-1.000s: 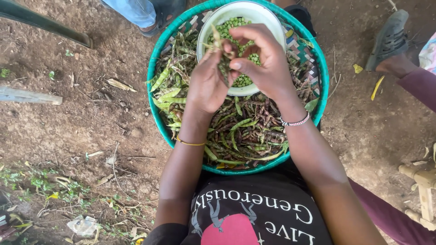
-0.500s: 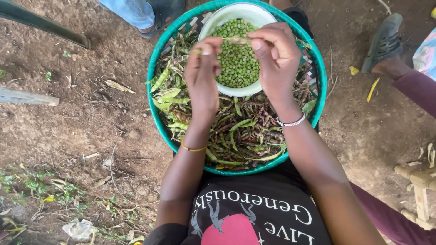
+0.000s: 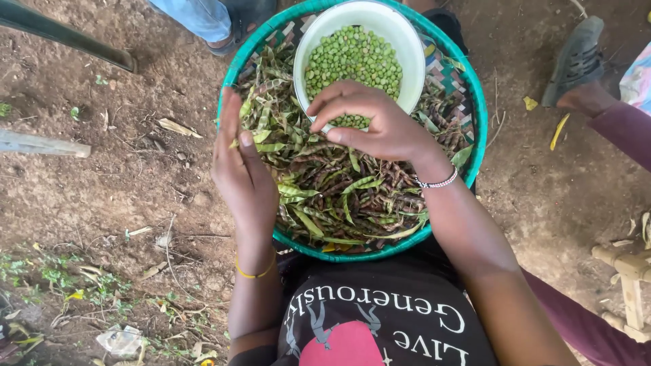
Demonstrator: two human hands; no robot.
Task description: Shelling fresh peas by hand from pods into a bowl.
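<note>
A round woven basket with a teal rim (image 3: 476,122) rests on my lap, heaped with green and brown pea pods (image 3: 339,196). A white bowl (image 3: 415,47) of shelled green peas (image 3: 352,57) stands at its far side. My left hand (image 3: 241,176) hovers edge-on over the basket's left rim with its fingers stretched out, and a green pod lies by the thumb. My right hand (image 3: 376,125) is palm down over the bowl's near rim and the pods. Its fingers are curled, with thumb and forefinger pinched together. What they pinch is hidden.
Bare soil with dry scraps surrounds the basket. Another person's jeans leg and shoe (image 3: 203,17) are at the top. A foot in a dark sandal (image 3: 576,61) and a maroon-clad limb (image 3: 624,129) are at the right. A dark pole (image 3: 61,37) and a pale wooden frame (image 3: 630,271) are nearby.
Both hands were together over the bowl working a pod. My left hand has swung out to the basket's left rim. My right hand has dropped to the bowl's near edge.
</note>
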